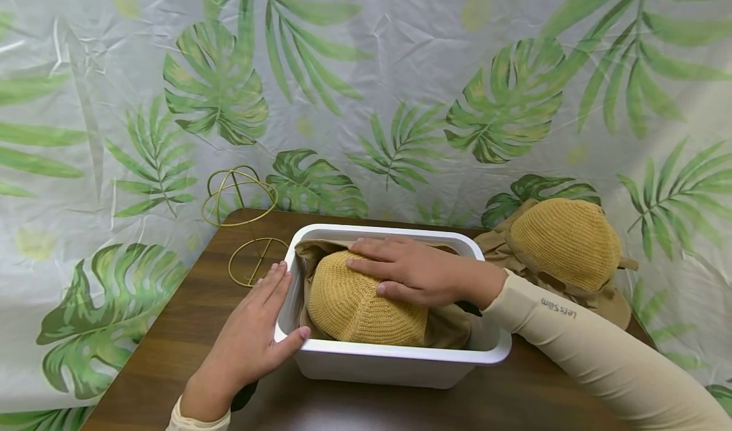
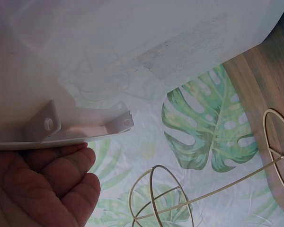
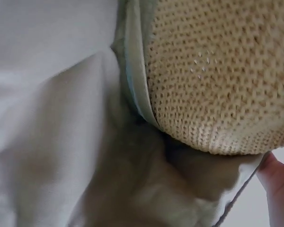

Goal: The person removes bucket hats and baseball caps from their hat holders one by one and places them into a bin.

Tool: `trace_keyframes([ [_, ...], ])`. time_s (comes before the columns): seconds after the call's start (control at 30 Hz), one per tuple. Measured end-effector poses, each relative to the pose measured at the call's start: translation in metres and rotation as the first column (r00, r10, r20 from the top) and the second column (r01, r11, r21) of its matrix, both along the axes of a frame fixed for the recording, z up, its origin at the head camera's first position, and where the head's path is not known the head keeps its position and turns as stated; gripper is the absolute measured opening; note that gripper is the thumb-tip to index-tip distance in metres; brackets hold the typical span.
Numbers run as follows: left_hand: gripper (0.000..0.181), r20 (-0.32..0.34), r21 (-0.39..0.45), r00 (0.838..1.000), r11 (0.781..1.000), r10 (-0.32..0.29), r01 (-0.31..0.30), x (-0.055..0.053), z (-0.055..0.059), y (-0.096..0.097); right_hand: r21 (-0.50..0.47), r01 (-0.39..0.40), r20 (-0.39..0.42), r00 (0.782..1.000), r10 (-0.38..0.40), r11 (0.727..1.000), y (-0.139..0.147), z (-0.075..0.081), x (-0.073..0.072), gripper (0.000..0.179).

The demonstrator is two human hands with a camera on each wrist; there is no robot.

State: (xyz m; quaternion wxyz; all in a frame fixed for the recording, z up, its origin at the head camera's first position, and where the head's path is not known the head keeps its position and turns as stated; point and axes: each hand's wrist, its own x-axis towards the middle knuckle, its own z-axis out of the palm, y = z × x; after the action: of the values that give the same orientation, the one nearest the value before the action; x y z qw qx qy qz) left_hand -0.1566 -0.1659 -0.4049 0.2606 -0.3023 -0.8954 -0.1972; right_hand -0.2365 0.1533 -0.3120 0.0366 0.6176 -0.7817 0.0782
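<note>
A white plastic bin [image 1: 394, 355] stands on the table, with a hat [image 1: 354, 310] inside it. The hat's mustard knitted crown faces up, and its tan cloth brim is folded against the bin walls. My right hand [image 1: 412, 269] rests on top of the crown with fingers extended. In the right wrist view the knitted crown [image 3: 217, 80] and tan cloth [image 3: 132, 179] appear close up. Along the bin's left rim lies my left hand [image 1: 251, 329], its fingers nearly straight and its thumb over the near corner. The left wrist view shows the fingers [image 2: 61, 175] right at the rim.
Behind the bin's left side, a gold wire stand [image 1: 257, 262] sits near the table's back left edge. Another hat [image 1: 566, 243], also with a mustard crown and tan cloth, lies right of the bin. A leaf-print curtain [image 1: 400, 100] hangs behind the brown wooden table [image 1: 171, 329].
</note>
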Motion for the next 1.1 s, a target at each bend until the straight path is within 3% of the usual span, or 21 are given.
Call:
trace_keyframes([
  [0.27,0.083,-0.003,0.004,1.000,1.000,-0.001,0.001,0.000,-0.001,0.000,0.091,0.009,-0.045,0.999,-0.005,0.996,-0.008,-0.011,0.001,0.080],
  [0.5,0.084,0.000,0.003,1.000,1.000,0.005,-0.005,0.001,0.000,0.000,0.150,-0.009,-0.205,0.978,0.040,0.989,-0.014,-0.021,-0.006,0.074],
  [0.63,0.084,-0.007,0.009,1.000,1.000,-0.002,0.002,0.001,0.000,0.001,0.209,0.026,-0.235,0.972,0.025,0.978,-0.014,-0.025,-0.011,0.076],
  [0.8,0.085,-0.019,0.014,1.000,1.000,-0.006,0.006,-0.001,0.000,0.001,0.274,0.069,-0.218,0.976,-0.008,0.959,-0.014,-0.029,-0.018,0.079],
  [1.1,0.085,-0.033,0.023,0.999,1.000,-0.011,0.012,-0.002,-0.003,0.001,0.361,0.098,-0.085,0.994,-0.072,0.927,-0.018,-0.041,-0.030,0.080],
])
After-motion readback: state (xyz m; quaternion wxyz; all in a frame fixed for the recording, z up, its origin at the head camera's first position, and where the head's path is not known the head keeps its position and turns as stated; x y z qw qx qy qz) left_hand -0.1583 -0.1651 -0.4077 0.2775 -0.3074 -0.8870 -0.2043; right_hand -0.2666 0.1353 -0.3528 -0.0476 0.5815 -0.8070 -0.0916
